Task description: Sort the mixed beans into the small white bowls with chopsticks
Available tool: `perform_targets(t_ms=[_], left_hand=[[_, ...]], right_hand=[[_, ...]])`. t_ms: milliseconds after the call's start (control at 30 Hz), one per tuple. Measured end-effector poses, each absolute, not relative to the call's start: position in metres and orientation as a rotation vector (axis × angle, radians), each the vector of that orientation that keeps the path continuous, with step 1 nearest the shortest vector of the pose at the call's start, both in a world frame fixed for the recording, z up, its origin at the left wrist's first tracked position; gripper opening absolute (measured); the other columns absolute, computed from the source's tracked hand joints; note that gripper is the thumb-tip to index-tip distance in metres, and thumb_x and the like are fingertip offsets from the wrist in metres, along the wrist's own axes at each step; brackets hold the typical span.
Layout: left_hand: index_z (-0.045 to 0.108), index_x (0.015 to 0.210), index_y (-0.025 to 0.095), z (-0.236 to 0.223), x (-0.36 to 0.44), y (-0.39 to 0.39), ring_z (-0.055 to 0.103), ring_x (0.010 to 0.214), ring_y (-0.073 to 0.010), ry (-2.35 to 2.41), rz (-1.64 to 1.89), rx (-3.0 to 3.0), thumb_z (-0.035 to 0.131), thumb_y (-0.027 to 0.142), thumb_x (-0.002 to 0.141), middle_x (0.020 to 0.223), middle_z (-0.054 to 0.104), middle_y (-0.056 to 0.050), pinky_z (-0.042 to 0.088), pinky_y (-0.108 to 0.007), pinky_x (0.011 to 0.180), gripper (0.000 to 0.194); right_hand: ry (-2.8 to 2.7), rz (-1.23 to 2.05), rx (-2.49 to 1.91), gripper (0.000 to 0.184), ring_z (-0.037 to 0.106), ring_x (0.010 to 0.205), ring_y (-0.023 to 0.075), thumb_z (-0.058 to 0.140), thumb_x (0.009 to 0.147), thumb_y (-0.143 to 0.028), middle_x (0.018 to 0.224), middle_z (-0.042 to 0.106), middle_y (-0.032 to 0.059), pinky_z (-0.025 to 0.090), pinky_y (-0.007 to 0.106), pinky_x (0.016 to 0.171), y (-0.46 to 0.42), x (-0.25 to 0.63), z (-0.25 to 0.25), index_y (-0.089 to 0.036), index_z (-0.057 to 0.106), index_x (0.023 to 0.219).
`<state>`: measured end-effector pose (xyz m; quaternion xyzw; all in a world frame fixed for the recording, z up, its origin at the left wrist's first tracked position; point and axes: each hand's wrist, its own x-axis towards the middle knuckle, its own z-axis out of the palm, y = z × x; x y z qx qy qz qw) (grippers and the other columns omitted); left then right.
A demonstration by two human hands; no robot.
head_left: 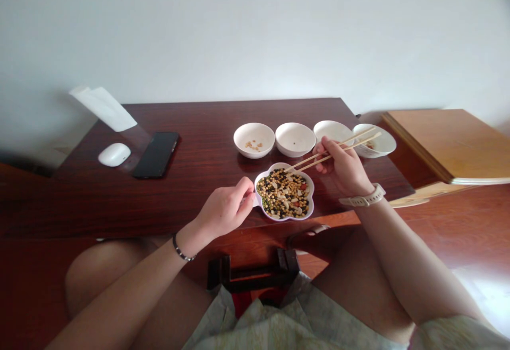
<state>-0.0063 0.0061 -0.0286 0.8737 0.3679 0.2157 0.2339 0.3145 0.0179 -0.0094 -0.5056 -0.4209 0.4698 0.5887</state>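
A white flower-shaped dish full of mixed beans stands near the front edge of the dark wooden table. My left hand is closed, its fingers pinching the dish's left rim. My right hand grips a pair of wooden chopsticks, whose tips rest over the far edge of the dish. Behind the dish stand several small white bowls in a row; the leftmost bowl holds a few yellow beans, the second bowl looks almost empty.
A black phone, a white mouse and a white folded paper lie at the table's left. A lighter wooden board sits at the right. My knees and a dark stool frame are below the table edge.
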Motion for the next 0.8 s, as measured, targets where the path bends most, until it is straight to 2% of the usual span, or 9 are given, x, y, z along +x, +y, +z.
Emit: perform_targets(t_ms=[67,133,200,267,400,567,667,800], left_hand=[[0.048,0.099,0.023,-0.029,-0.006,0.006,0.055,0.055,-0.0136,1.006,0.6,2.398,0.048,0.025,0.11,0.072,0.061,0.004,0.034,-0.027,0.059,0.012],[0.048,0.098,0.023,-0.029,-0.007,0.006,0.056,0.055,-0.0138,1.008,0.605,2.402,0.048,0.025,0.11,0.072,0.062,0.004,0.034,-0.027,0.059,0.011],[0.048,0.099,0.023,-0.03,-0.007,0.007,0.056,0.055,-0.0138,1.01,0.606,2.409,0.049,0.024,0.109,0.072,0.062,0.004,0.034,-0.027,0.059,0.011],[0.048,0.099,0.023,-0.03,-0.007,0.007,0.056,0.055,-0.0137,1.006,0.604,2.413,0.049,0.023,0.109,0.073,0.062,0.004,0.034,-0.026,0.059,0.01],[0.049,0.098,0.023,-0.029,-0.007,0.007,0.056,0.054,-0.0135,0.999,0.617,2.421,0.049,0.024,0.11,0.072,0.063,0.004,0.033,-0.026,0.058,0.011],[0.049,0.098,0.023,-0.029,-0.006,0.007,0.056,0.054,-0.0135,0.992,0.62,2.429,0.049,0.024,0.11,0.071,0.062,0.004,0.033,-0.026,0.058,0.012],[0.048,0.098,0.023,-0.029,-0.006,0.007,0.055,0.054,-0.0131,0.995,0.613,2.426,0.049,0.023,0.11,0.072,0.062,0.004,0.033,-0.026,0.058,0.011],[0.049,0.099,0.023,-0.03,-0.006,0.007,0.057,0.055,-0.0132,1.0,0.606,2.427,0.049,0.024,0.11,0.073,0.062,0.004,0.034,-0.026,0.059,0.011]], right_hand=[[-1.009,1.079,-1.195,0.043,0.053,0.055,0.0085,0.078,0.097,-0.06,0.077,0.06,0.0021,0.039,0.024,0.044,0.017,0.317,-0.008,-0.018,0.07,0.086],[-1.046,1.075,-1.194,0.041,0.05,0.053,0.0087,0.075,0.099,-0.058,0.077,0.058,0.0009,0.035,0.024,0.042,0.015,0.318,-0.006,-0.019,0.079,0.108],[-1.072,1.102,-1.17,0.047,0.047,0.05,0.0082,0.074,0.1,-0.056,0.077,0.057,-0.001,0.032,0.025,0.041,0.015,0.319,-0.005,-0.022,0.077,0.132],[-1.096,1.133,-1.157,0.05,0.046,0.05,0.0077,0.073,0.101,-0.056,0.077,0.055,-0.0017,0.031,0.025,0.042,0.015,0.319,-0.005,-0.023,0.076,0.138],[-1.145,1.112,-1.177,0.048,0.051,0.056,0.0081,0.068,0.104,-0.06,0.08,0.056,0.0009,0.033,0.024,0.043,0.014,0.317,-0.007,-0.02,0.083,0.125],[-1.171,1.111,-1.188,0.049,0.051,0.057,0.0085,0.067,0.104,-0.064,0.078,0.055,0.0012,0.035,0.023,0.045,0.013,0.315,-0.009,-0.02,0.085,0.113],[-1.16,1.084,-1.203,0.048,0.052,0.055,0.009,0.067,0.104,-0.065,0.075,0.056,0.0012,0.036,0.023,0.045,0.013,0.314,-0.011,-0.019,0.082,0.103],[-1.14,1.07,-1.181,0.05,0.051,0.054,0.0111,0.067,0.104,-0.066,0.064,0.053,0.0004,0.038,0.024,0.048,0.014,0.313,-0.015,-0.02,0.067,0.083]])
